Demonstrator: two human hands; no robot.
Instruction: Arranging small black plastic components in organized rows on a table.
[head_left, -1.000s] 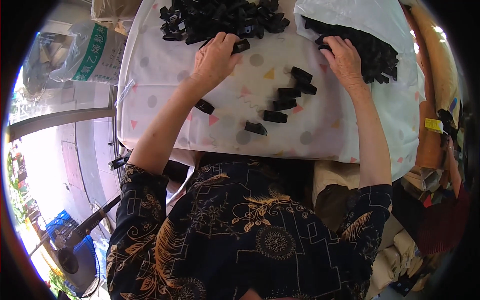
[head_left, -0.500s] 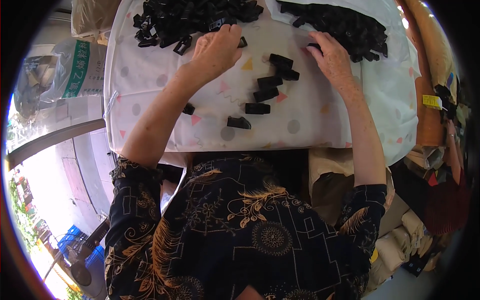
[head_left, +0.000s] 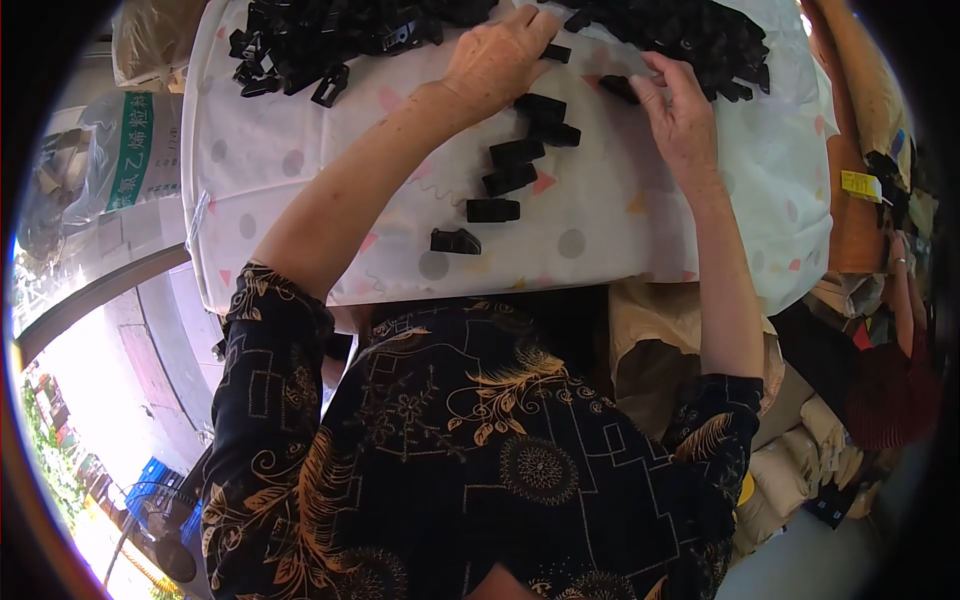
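Observation:
Small black plastic pieces lie in a loose line down the white patterned tablecloth [head_left: 600, 215], such as one block [head_left: 493, 210] and a slanted one [head_left: 455, 241]. My left hand [head_left: 500, 62] is over the far middle of the table, fingers bent and closed. A black plastic piece [head_left: 557, 53] shows at its palm side, apparently held. The fingertips reach between the heaps, and what they touch is hidden. My right hand [head_left: 682, 118] is open, thumb and fingers apart. Its thumb is beside another black piece [head_left: 619, 89], at the near edge of the right heap.
A big heap of black pieces [head_left: 340, 35] covers the far left. Another heap [head_left: 690, 40] spreads at the far right from a white bag. Plastic sacks [head_left: 150, 150] stand left of the table. A brown paper bag [head_left: 650, 325] hangs below its near edge. Someone's arm [head_left: 900, 290] shows far right.
My left hand has moved right and farther away from the left heap, carrying the black piece at its palm. My right hand has shifted slightly, its thumb now right of the nearby piece. The view has shifted.

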